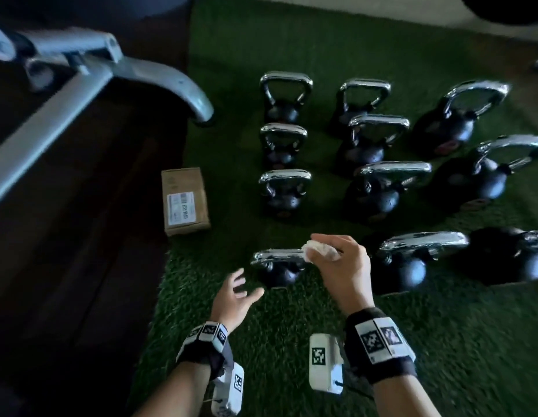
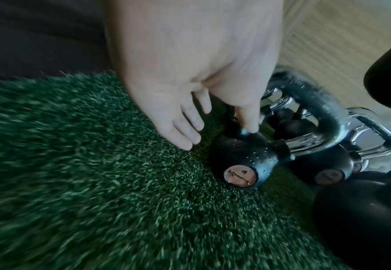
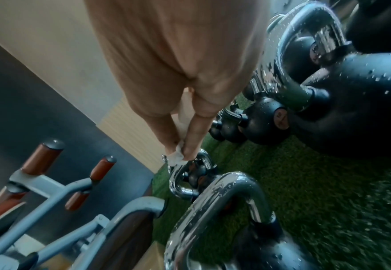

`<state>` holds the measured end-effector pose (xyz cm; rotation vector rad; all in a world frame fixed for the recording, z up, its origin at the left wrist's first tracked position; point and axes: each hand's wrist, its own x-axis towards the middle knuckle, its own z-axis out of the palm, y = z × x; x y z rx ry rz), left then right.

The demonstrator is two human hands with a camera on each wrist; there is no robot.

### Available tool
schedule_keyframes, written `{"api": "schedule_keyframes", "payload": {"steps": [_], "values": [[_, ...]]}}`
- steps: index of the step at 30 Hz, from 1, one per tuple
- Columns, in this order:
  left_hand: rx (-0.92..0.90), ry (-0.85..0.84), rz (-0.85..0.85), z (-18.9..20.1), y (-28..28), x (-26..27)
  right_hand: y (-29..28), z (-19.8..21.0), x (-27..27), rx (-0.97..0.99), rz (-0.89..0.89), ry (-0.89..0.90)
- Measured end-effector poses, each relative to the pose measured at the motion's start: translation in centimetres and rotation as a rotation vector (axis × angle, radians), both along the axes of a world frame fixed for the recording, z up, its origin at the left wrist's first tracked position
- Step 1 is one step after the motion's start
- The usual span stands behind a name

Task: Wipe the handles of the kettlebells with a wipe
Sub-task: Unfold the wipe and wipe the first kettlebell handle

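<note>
Your right hand [image 1: 344, 266] grip: pinches the wipe [image 1: 320, 250] on nearest kettlebell [image 1: 278, 270] handle | your left hand [image 1: 234, 299] grip: wide, fingers spread, holding nothing, beside it

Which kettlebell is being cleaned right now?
On the green turf mat, black kettlebells with chrome handles stand in rows. Take the small black kettlebell nearest the person, in the left column. Only there does the right hand press a crumpled white wipe against the handle.

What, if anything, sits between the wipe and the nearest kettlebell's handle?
Nothing visible. The right hand pinches the wipe right at the end of that handle. The left hand hovers open beside the kettlebell, clear of the handle.
</note>
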<state>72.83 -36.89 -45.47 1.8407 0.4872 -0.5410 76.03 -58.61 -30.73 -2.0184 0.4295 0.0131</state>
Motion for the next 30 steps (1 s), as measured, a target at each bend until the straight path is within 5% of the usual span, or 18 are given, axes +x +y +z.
{"api": "schedule_keyframes", "payload": {"steps": [5,12,21,30], "values": [[-0.045,-0.184,-0.031,-4.9,-1.4,4.1,0.4,-3.9,1.3,-0.043,0.013,-0.174],[0.002,-0.352,-0.124,-6.8,-3.1,5.5,1.7,-5.7,1.0,0.037,-0.141,-0.381],[0.12,-0.339,-0.143,-6.2,-3.3,5.7,5.8,-10.2,-0.9,-0.222,-0.096,-0.483],[0.112,-0.346,-0.142,-5.9,-3.5,5.5,5.3,-11.3,0.0,-0.209,-0.192,-0.546]]}}
